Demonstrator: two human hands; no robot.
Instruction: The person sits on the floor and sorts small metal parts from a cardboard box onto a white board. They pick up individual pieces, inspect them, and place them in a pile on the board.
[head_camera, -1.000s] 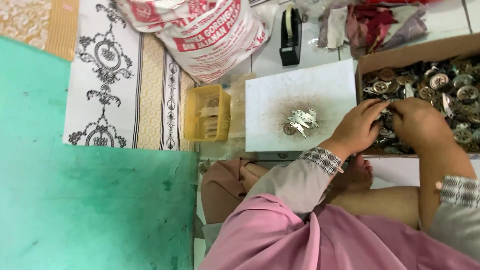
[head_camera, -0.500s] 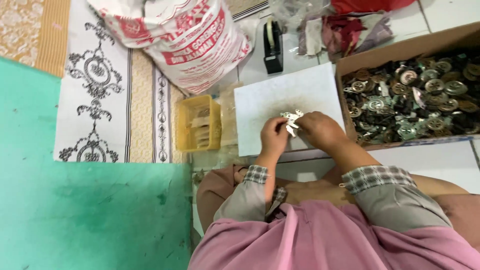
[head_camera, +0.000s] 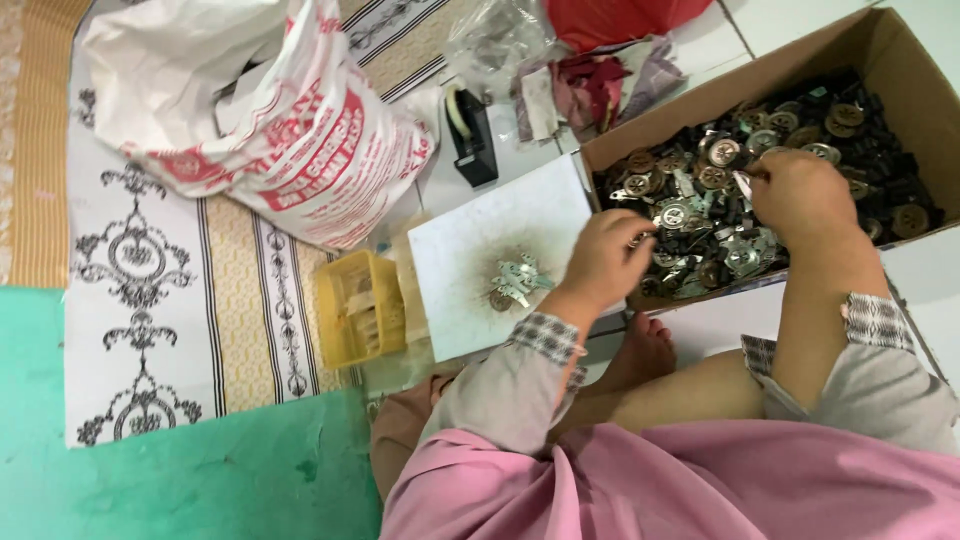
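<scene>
I see my left hand (head_camera: 603, 262) stretched forward, back of the hand up, fingers curled together at the tips. My right hand (head_camera: 800, 195) reaches further out, palm down, fingers bent under. Both forearms show plaid cuffs pushed back from the wrists.

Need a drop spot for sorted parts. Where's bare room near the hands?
Bare: white board around the small metal pile, mainly its upper part toward the tape dispenser. Crowded: cardboard box, full of parts, both hands there, left hand, right hand.
</scene>
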